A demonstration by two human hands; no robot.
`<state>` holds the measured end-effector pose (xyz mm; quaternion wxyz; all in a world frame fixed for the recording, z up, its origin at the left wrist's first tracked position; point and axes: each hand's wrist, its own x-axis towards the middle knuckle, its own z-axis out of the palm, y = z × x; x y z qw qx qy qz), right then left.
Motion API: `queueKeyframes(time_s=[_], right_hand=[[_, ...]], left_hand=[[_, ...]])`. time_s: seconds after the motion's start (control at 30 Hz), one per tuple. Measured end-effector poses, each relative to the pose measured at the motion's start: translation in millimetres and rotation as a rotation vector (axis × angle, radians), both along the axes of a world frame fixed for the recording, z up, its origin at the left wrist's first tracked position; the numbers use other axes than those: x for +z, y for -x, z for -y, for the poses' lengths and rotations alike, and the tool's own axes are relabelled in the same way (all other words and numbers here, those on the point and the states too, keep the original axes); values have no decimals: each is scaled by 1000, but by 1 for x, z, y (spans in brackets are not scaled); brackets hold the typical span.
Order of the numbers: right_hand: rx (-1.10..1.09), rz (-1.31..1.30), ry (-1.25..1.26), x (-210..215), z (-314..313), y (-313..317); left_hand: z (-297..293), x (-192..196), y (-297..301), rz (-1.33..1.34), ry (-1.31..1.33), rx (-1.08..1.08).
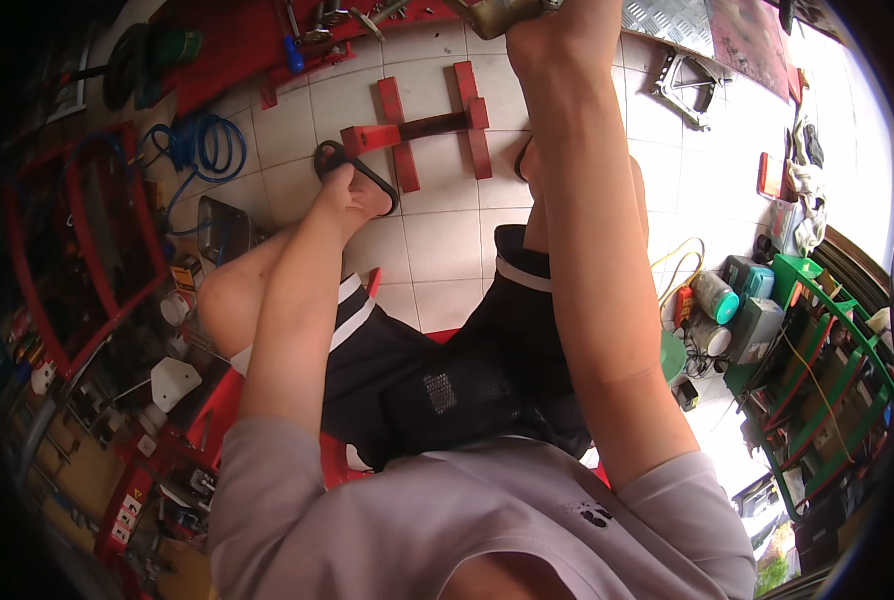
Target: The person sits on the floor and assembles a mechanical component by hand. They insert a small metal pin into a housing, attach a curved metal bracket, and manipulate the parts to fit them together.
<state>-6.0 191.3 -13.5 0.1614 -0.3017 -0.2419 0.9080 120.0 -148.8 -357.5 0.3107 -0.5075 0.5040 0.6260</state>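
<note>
I sit on a red stool (222, 400) over a white tiled floor. My right hand (557, 40) reaches far forward to the top edge of the view and is shut on a dull brass-coloured metal part (502, 12), which is partly cut off. My left hand (355, 195) lies down by my left foot, against a black sandal (332, 157); its fingers blend with the foot, so its grip is unclear. Between my feet a red steel frame with two cross bars (427, 125) lies flat on the tiles.
A blue hose coil (202, 145) lies at the far left beside a red rack (77, 250). A green rack (817, 380), bottles and cans (717, 295) crowd the right. A metal bracket (687, 90) and checker plate (667, 20) lie at the far right.
</note>
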Motion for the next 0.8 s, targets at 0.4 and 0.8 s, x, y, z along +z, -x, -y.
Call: queueKeyframes(time_s=[0.4,0.8], right_hand=[[44,30,-7,-10,-6,-1],[69,-84,30,1,-3,-4]], left_hand=[[-50,52,41,-175,781,-822],[-122,305,121,-597,64,-419]])
